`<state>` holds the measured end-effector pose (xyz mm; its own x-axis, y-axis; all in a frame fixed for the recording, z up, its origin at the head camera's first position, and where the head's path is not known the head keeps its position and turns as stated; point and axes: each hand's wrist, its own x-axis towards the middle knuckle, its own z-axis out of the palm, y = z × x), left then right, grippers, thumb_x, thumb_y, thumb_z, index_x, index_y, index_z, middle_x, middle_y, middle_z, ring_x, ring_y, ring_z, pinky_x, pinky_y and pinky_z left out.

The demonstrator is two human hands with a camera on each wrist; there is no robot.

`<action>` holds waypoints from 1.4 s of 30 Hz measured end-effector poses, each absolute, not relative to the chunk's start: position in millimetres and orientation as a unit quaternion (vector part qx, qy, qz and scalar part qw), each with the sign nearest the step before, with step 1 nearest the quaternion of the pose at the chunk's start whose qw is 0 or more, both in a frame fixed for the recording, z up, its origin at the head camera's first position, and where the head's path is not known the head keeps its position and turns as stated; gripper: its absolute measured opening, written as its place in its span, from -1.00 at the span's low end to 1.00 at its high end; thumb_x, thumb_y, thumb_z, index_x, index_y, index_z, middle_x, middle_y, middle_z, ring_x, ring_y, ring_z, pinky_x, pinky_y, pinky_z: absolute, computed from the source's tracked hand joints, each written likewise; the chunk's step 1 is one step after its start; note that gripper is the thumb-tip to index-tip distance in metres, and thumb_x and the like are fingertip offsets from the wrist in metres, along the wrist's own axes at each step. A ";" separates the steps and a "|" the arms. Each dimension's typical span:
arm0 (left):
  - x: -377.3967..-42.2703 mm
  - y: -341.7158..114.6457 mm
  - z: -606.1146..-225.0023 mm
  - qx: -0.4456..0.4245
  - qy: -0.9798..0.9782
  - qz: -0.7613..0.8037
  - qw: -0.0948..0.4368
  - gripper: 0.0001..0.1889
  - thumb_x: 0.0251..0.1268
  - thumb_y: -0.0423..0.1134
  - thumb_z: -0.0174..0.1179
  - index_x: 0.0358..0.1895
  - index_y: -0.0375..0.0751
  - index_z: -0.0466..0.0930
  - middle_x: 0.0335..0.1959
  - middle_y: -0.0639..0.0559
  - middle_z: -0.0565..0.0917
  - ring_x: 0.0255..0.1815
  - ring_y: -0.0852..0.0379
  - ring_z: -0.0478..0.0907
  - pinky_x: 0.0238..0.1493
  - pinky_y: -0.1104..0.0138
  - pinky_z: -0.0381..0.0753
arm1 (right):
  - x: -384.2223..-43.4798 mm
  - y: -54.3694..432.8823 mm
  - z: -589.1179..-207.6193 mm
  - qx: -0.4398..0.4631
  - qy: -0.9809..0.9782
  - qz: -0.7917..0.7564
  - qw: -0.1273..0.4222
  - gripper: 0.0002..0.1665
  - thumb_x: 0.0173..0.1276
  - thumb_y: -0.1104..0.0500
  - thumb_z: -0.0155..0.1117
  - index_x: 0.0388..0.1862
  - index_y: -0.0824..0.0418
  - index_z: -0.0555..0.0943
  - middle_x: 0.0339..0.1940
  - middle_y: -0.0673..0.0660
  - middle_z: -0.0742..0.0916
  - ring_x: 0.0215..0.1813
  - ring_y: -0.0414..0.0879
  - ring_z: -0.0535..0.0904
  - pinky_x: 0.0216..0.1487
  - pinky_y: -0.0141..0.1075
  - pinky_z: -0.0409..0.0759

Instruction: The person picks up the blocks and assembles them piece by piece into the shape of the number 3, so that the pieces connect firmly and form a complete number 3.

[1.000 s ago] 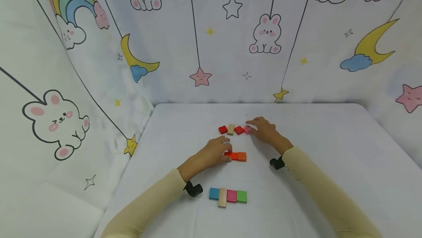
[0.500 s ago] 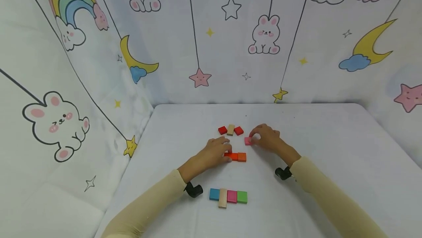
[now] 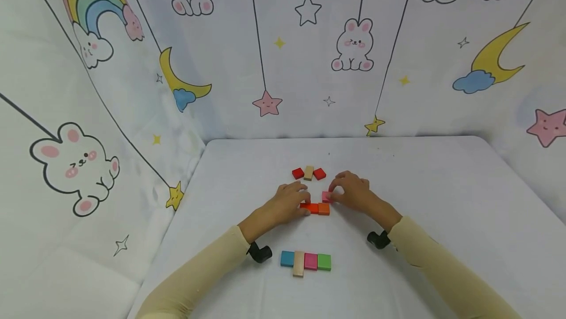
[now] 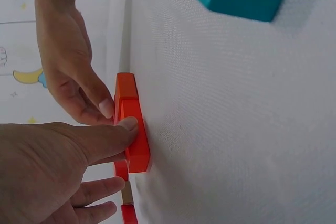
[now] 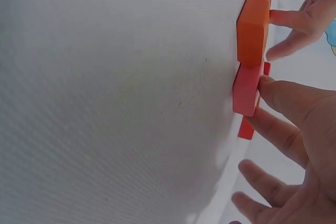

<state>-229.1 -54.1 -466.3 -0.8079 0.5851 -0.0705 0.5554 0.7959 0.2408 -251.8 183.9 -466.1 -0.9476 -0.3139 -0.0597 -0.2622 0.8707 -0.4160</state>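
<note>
Pinches a small pink wooden-looking block (image 3: 325, 196) with the right hand (image 3: 352, 191) just beyond the small square orange block (image 3: 324, 209), holds the flat red-orange block (image 3: 313, 208) beside it with the left hand (image 3: 286, 203), and could knock these two askew by pushing too hastily.

The head camera looks forward and down across the desk (image 3: 239, 166), patterned cloth (image 3: 234, 63) at twelve o'clock. The left wrist camera (image 3: 261, 254) and right wrist camera (image 3: 377, 240) look on closely (cloth at nine o'clock, then three), sharing the orange block (image 5: 253, 31).
</note>
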 end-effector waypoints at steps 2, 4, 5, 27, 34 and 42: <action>-229.5 -54.0 -466.1 0.302 0.945 0.105 0.069 -0.73 0.44 -0.01 0.39 0.09 0.04 0.74 0.49 -0.04 0.53 0.61 -0.05 0.28 0.55 -0.06 0.29 | -250.8 182.9 -465.4 -0.151 0.965 -0.206 0.062 -0.76 0.36 -0.01 0.54 -0.07 0.04 0.80 0.32 0.33 0.65 0.44 0.27 0.47 0.28 0.47 0.35; -230.0 -54.1 -466.3 0.302 0.945 0.105 0.068 -0.74 0.44 -0.01 0.39 0.09 0.05 0.74 0.48 -0.04 0.53 0.61 -0.05 0.29 0.54 -0.06 0.29 | -249.8 182.6 -465.0 -0.157 0.965 -0.204 0.059 -0.76 0.36 -0.01 0.54 -0.08 0.04 0.80 0.31 0.34 0.65 0.43 0.28 0.47 0.27 0.48 0.35; -230.3 -54.1 -466.4 0.302 0.945 0.105 0.067 -0.74 0.43 -0.01 0.39 0.08 0.05 0.74 0.48 -0.04 0.53 0.61 -0.05 0.29 0.54 -0.06 0.30 | -249.4 182.1 -464.8 -0.157 0.964 -0.204 0.060 -0.76 0.36 -0.01 0.54 -0.08 0.04 0.80 0.31 0.33 0.65 0.43 0.28 0.46 0.27 0.48 0.35; -228.3 -56.3 -463.8 0.302 0.944 0.109 0.070 -0.73 0.41 -0.02 0.41 0.07 0.03 0.75 0.46 -0.06 0.55 0.60 -0.07 0.30 0.54 -0.07 0.30 | -282.1 166.0 -459.0 -0.094 0.976 -0.184 0.061 -0.54 0.53 -0.04 0.35 0.26 0.17 0.65 0.36 0.39 0.59 0.39 0.32 0.50 0.31 0.48 0.37; -227.7 -55.2 -462.6 0.304 0.943 0.116 0.077 -0.74 0.41 -0.03 0.42 0.06 0.02 0.75 0.47 -0.05 0.55 0.60 -0.06 0.30 0.55 -0.07 0.29 | -306.0 152.7 -465.2 -0.060 0.980 -0.180 0.059 -0.57 0.57 0.01 0.28 0.30 0.15 0.65 0.35 0.38 0.59 0.35 0.33 0.51 0.35 0.45 0.33; -229.1 -55.0 -463.6 0.302 0.944 0.109 0.072 -0.74 0.41 0.00 0.42 0.06 0.05 0.75 0.47 -0.03 0.54 0.61 -0.06 0.30 0.54 -0.06 0.30 | -307.8 153.1 -467.9 -0.067 0.977 -0.191 0.072 -0.60 0.58 0.07 0.23 0.31 0.12 0.65 0.39 0.38 0.56 0.41 0.34 0.45 0.38 0.49 0.26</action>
<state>-229.1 -55.0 -463.6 -0.8077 0.5854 -0.0708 0.5537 0.7942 0.2503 -307.8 153.1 -467.9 -0.9806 -0.1588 -0.1150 -0.1037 0.9177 -0.3834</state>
